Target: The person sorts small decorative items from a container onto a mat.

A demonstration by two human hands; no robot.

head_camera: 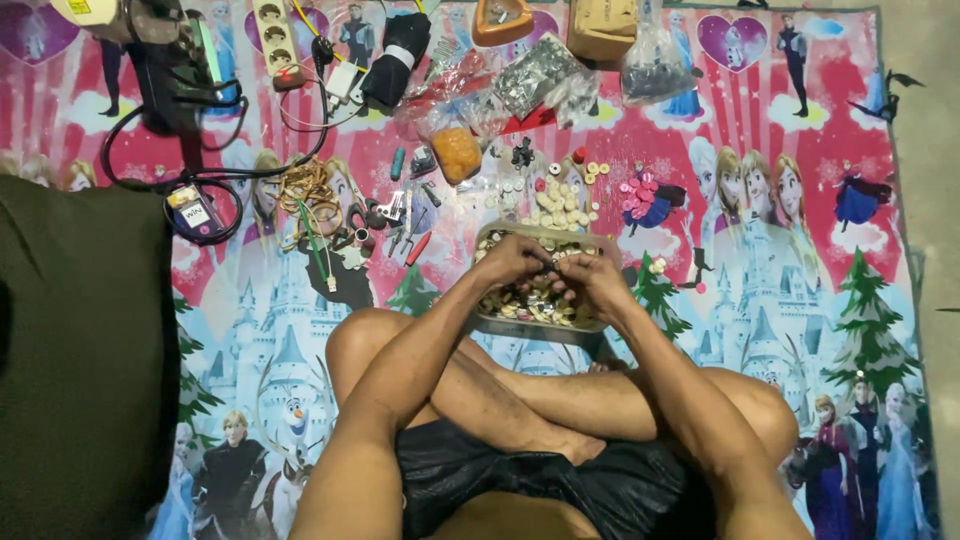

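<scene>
I sit cross-legged on a bright cartoon-print mat [780, 330]. A clear rectangular tray [540, 328] full of small pale and yellowish round parts stands in front of my legs. My left hand [512, 260] and my right hand [588, 275] are both over the tray, fingers curled and meeting in the middle, pinching small parts; what exactly lies between the fingertips is too small to tell. Beyond the tray lies a loose pile of cream-coloured round pieces [560, 208] on the mat.
A pink pile of small parts [640, 195], plastic bags of parts [540, 80], an orange-filled bag [457, 152], hand tools [400, 225], rubber bands [308, 190], black cables [170, 150] and a power strip [276, 42] lie across the far mat. A dark cushion [80, 360] lies at left.
</scene>
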